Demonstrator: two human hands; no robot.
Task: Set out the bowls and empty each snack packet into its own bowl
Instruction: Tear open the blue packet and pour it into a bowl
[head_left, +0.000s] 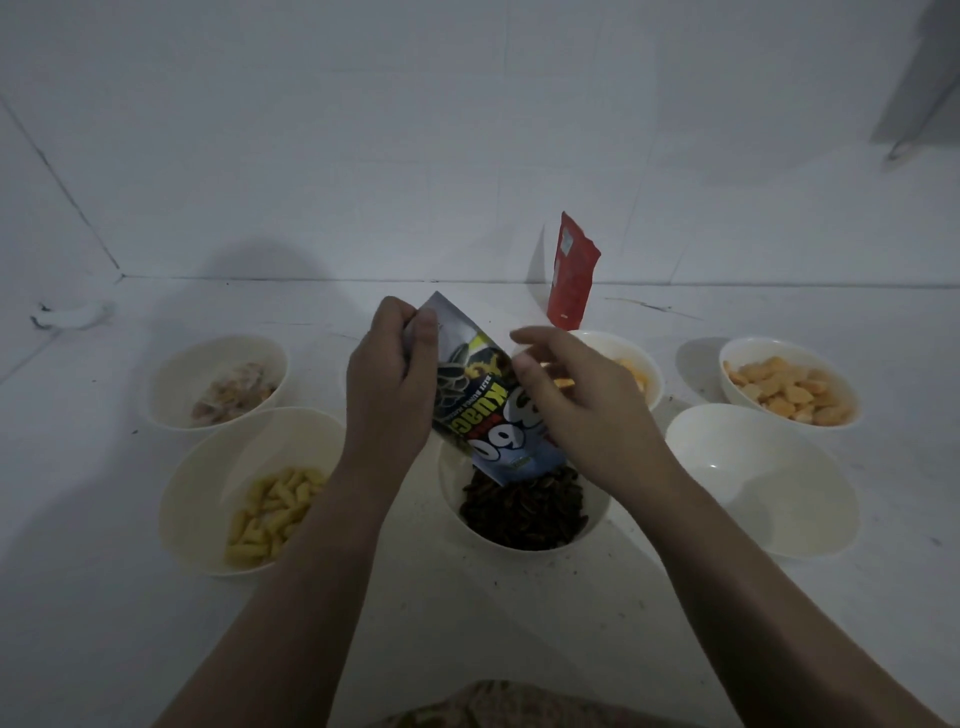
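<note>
Head view, dim light. The grey foil sunflower-seed packet with black and yellow print (485, 402) is held inverted at frame centre, long axis sloping from upper left down to lower right. Its open mouth hangs just above the white bowl of dark seeds (522, 512), lower centre.

Left hand (389, 374): fingers curled round the packet's upper left end, thumb pressed on its face.

Right hand (576, 395): lies against the packet's right edge, fingers loosely bent and spread. Whether they pinch the foil, cannot tell.

Key relation: mouth points down and right, into the bowl; the left hand holds the high end and is better placed to lift or shake it.

Judgement: pour nearly finished.

Empty white bowl (761, 480) right of centre; red upright pouch (571, 273) stands behind, upper centre of the white table (467, 597).
</note>
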